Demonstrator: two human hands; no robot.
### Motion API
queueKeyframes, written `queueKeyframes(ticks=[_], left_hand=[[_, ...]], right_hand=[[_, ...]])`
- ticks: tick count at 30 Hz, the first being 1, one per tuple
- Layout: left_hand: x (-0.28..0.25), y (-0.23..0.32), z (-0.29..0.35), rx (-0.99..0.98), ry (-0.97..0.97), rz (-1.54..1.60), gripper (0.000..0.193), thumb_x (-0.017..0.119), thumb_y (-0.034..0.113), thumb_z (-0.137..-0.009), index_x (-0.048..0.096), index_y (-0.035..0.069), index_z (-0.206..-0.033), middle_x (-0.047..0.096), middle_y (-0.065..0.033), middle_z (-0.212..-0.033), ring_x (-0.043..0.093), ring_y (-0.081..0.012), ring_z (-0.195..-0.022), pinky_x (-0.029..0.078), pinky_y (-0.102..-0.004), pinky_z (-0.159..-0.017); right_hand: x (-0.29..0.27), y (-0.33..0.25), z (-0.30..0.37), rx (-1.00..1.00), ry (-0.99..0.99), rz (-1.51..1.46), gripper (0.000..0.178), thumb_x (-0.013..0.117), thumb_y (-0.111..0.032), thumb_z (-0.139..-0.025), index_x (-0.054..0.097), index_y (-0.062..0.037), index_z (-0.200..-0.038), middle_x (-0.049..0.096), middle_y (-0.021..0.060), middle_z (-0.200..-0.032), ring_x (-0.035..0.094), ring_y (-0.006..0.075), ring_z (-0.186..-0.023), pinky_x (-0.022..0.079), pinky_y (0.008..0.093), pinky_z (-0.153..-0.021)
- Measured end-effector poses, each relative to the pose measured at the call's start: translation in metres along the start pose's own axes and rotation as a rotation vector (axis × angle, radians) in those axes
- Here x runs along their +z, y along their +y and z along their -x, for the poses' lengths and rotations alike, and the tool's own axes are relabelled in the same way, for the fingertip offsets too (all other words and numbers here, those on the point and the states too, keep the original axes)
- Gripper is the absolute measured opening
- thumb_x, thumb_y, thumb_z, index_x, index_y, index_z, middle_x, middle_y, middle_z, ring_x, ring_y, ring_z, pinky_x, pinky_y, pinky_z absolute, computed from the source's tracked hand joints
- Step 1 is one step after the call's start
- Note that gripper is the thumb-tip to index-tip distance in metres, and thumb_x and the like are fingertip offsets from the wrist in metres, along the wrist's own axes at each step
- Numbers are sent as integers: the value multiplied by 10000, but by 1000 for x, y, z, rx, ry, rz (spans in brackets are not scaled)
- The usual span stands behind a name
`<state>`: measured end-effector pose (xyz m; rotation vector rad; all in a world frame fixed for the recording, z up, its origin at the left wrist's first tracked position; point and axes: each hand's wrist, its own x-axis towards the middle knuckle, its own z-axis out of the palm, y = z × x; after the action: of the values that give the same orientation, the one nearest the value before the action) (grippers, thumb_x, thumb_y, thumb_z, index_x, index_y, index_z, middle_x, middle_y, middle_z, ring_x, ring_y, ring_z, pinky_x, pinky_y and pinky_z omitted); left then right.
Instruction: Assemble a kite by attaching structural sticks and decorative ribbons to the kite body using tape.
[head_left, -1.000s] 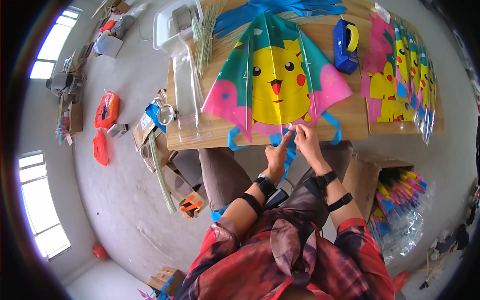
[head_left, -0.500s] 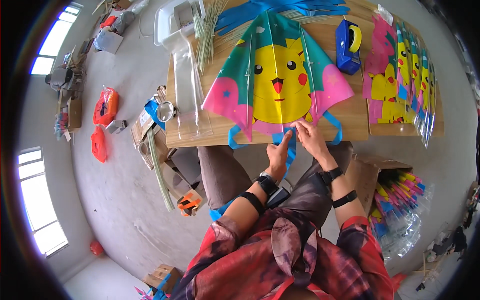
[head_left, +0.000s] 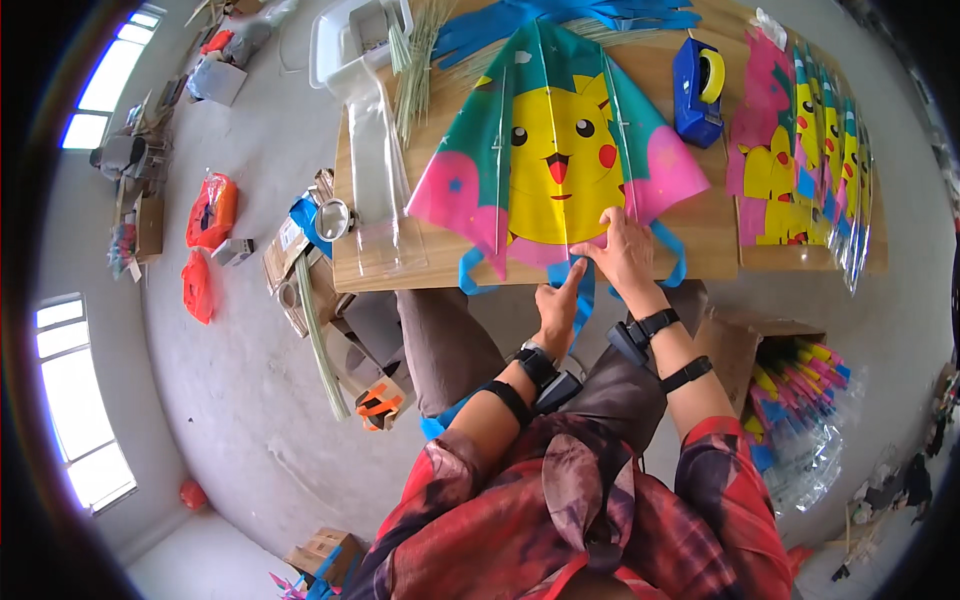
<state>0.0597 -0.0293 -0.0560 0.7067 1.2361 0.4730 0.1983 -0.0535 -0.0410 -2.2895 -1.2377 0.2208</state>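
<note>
A colourful kite lies on the wooden table, its yellow cartoon-animal print face up and thin rods along its back. My left hand is closed at the kite's bottom edge, thumb up, pinching the pink fabric where a blue ribbon tail hangs down. Just right of it, my right hand rests at the same edge. Its thumb points toward the left thumb and touches the fabric, while the forefinger is lifted away from it. More blue ribbon loops off the lower right corner.
A blue tape dispenser stands right of the kite. Clear plastic sleeves, thin sticks and a white bin lie to the left. Packed kites cover the right side; a carton of more sits below. Blue strips lie behind.
My right hand has opened from a pinch at the bottom edge, its forefinger moving up over the print. My left hand stays in place. The kite has shifted very slightly.
</note>
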Motion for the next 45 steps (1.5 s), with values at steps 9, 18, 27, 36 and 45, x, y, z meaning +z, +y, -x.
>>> queueKeyframes(ticks=[9,18,27,36,45], left_hand=[[0,-4,-2,38,-16,-15,398,823,365,-863,562,175,-631,459,97,-597,353,-42,-516,247,-293,-476],[-16,0,-6,-36,-107,-31,368,813,390,-872,573,160,-714,489,61,-628,399,-52,-520,285,-263,-479],[-69,-6,8,-58,-295,44,382,555,378,-988,524,4,-1060,565,-67,-791,510,-122,-637,383,-265,-523],[-63,14,19,94,-369,12,261,584,297,-1051,567,37,-1067,625,-60,-883,573,-108,-723,466,-268,-616],[-59,19,11,257,-212,-90,232,765,232,-943,652,53,-848,608,65,-758,487,-9,-698,384,-202,-608]], right_hand=[[14,12,-9,140,-36,20,507,831,-445,-771,520,-135,-1025,664,33,-913,646,290,-889,413,478,-796],[11,-4,-1,-45,132,74,415,795,-394,-823,530,-129,-1002,639,21,-909,636,273,-886,404,459,-787],[14,6,-1,-28,135,51,208,701,-237,-921,529,-124,-958,663,53,-894,648,294,-888,417,462,-782],[12,13,1,-51,120,-7,167,677,-206,-931,552,-108,-985,659,77,-906,639,324,-918,443,471,-819],[-21,-40,11,58,-327,-406,290,731,-293,-930,691,-6,-929,692,137,-895,639,261,-728,494,389,-648]])
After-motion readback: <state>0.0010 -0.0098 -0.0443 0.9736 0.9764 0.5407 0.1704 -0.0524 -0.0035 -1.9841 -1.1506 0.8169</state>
